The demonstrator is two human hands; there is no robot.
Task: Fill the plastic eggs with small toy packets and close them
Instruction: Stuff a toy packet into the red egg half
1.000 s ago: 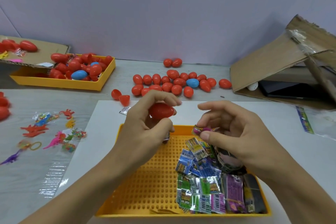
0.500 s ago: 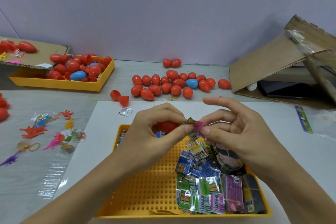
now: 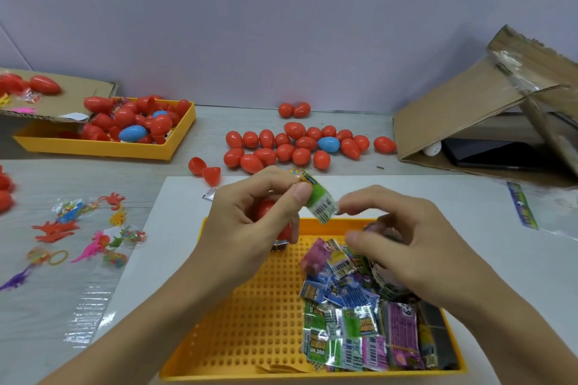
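Observation:
My left hand (image 3: 247, 225) cups a red plastic egg (image 3: 266, 208) in its palm. Its thumb and forefinger pinch a small green toy packet (image 3: 320, 205) just above the far rim of the yellow perforated tray (image 3: 250, 322). My right hand (image 3: 406, 250) hovers over the tray with loosely curled fingers and grips nothing. Its forefinger tip is right beside the packet's edge. A pile of small packets (image 3: 359, 322) fills the tray's right half.
Several closed red eggs and a blue one (image 3: 297, 147) lie behind the tray, with two loose egg halves (image 3: 203, 169) to their left. A second yellow tray (image 3: 103, 148) of eggs stands at the back left, rubber dinosaur toys (image 3: 93, 241) lie left, and a cardboard box (image 3: 453, 116) is on the right.
Half a second ago both hands pinched a packet together. Now only my left hand holds a packet, slightly higher, and my right fingers have come off and spread.

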